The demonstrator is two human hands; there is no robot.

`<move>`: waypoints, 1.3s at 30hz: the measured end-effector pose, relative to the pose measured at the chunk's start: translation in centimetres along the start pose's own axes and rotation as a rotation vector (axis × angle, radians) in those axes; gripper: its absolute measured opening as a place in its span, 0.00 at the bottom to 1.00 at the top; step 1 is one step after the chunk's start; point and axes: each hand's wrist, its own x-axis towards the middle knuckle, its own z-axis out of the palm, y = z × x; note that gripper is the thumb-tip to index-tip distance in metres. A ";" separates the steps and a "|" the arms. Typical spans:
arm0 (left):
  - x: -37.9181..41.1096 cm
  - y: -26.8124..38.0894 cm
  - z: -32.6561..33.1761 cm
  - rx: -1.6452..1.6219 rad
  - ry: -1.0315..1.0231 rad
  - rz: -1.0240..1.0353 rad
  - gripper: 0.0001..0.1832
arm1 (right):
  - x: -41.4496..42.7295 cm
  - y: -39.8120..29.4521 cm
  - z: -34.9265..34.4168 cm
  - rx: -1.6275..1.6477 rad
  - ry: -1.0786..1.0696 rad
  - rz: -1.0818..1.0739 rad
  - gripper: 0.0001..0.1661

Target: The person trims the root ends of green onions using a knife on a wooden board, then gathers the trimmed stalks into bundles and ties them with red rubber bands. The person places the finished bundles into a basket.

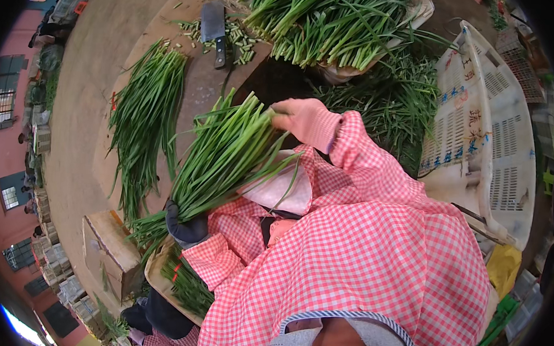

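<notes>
My left hand (186, 224), in a dark glove, is closed around the leafy end of a bunch of garlic chives (225, 155). The bunch lies slantwise before me, its pale stems pointing up and away. My right hand (287, 114), with a pink ribbed cuff, is at the stem ends on the bunch's right side; its fingers are blurred and their grip is unclear. Another bunch of garlic chives (150, 113) lies on the board (201, 90) at the left. Beyond it, a cleaver (213, 24) with a black handle rests among cut stem pieces (247, 40).
A large heap of chives (333, 24) lies at the top. Loose leaves (395, 99) are heaped below it, beside a white plastic crate (456, 112) standing at the right. Near my left arm are a wooden box (115, 253) and a basket (157, 265) holding tied greens. Another person's checked sleeve (171, 345) shows at the lower left.
</notes>
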 end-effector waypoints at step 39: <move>1.4 -1.1 -4.8 -0.107 -0.004 0.089 0.22 | -4.8 0.9 -1.1 0.086 -0.223 0.286 0.23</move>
